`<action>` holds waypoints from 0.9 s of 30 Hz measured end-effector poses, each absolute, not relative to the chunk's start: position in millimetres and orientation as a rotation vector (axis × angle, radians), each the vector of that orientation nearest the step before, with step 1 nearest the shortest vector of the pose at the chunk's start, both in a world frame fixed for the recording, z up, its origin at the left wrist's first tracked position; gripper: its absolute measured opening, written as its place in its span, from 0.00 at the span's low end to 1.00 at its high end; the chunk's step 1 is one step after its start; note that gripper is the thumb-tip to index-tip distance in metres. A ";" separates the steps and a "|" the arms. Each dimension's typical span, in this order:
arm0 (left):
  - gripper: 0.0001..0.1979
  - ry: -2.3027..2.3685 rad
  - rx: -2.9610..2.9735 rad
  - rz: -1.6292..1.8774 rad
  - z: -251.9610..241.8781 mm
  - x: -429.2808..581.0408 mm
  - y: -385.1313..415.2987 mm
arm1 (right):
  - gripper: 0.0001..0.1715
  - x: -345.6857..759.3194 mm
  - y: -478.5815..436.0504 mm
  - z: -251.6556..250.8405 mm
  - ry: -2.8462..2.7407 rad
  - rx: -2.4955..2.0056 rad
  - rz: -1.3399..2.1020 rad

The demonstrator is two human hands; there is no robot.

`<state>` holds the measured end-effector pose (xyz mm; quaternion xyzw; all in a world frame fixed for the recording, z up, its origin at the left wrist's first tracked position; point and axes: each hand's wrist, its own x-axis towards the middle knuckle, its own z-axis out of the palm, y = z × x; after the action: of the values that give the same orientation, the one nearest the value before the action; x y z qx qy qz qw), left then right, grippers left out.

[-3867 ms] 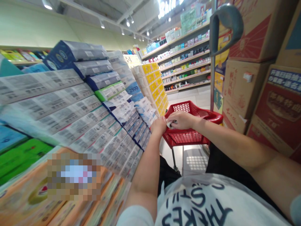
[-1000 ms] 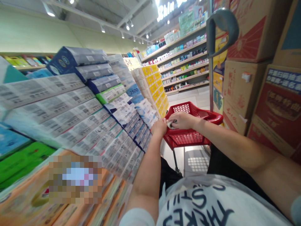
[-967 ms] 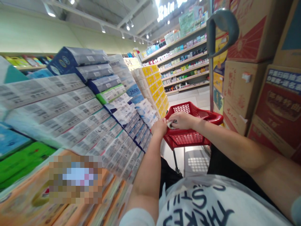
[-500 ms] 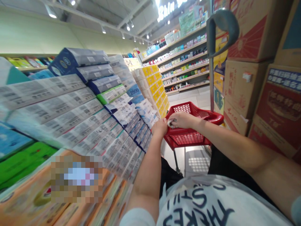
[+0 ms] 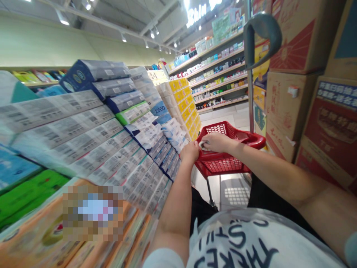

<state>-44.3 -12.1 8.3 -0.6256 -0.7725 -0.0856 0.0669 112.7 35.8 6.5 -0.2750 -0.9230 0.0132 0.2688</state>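
Note:
A red plastic shopping cart [image 5: 220, 165] with a mesh basket stands in front of my body. My left hand [image 5: 190, 150] is closed around its near left rim. Over the near side of the basket, my right hand [image 5: 216, 142] has its fingers curled in a pinch, right beside my left hand. Between those fingers shows a small whitish rounded thing [image 5: 201, 144], too small to name. The cart's raised red right-hand end [image 5: 256, 139] lies beyond my right forearm.
Stacked tissue packs [image 5: 117, 139] rise close on my left, with yellow packs [image 5: 185, 106] farther on. Cardboard boxes [image 5: 287, 111] line the right, beside a grey looped handle on a metal pole [image 5: 251, 100]. Ahead are tiled floor [image 5: 231, 117] and stocked shelves [image 5: 220, 78].
The view has shifted very slightly. Both hands stay at the cart, and the small whitish thing remains in my right fingers.

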 end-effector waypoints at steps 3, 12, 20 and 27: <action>0.24 -2.334 -1.887 -0.260 8.1 -44.1 -12.3 | 0.11 114.8 33.2 7.9 -2.478 -0.648 0.063; 0.24 -2.335 -1.887 -0.242 9.6 -43.0 -13.8 | 0.12 118.2 30.3 8.2 -2.420 -0.539 0.112; 0.25 -2.351 -1.871 -0.221 8.8 -42.5 -13.2 | 0.10 115.5 33.6 9.0 -2.467 -0.699 0.082; 0.26 -2.330 -1.894 -0.197 8.0 -43.7 -13.0 | 0.11 118.4 32.0 8.3 -2.447 -0.668 0.064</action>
<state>-43.7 -13.0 8.0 -0.6280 -0.7726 -0.0654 0.0663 118.4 32.0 8.3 -0.2513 -0.9207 0.0241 0.2976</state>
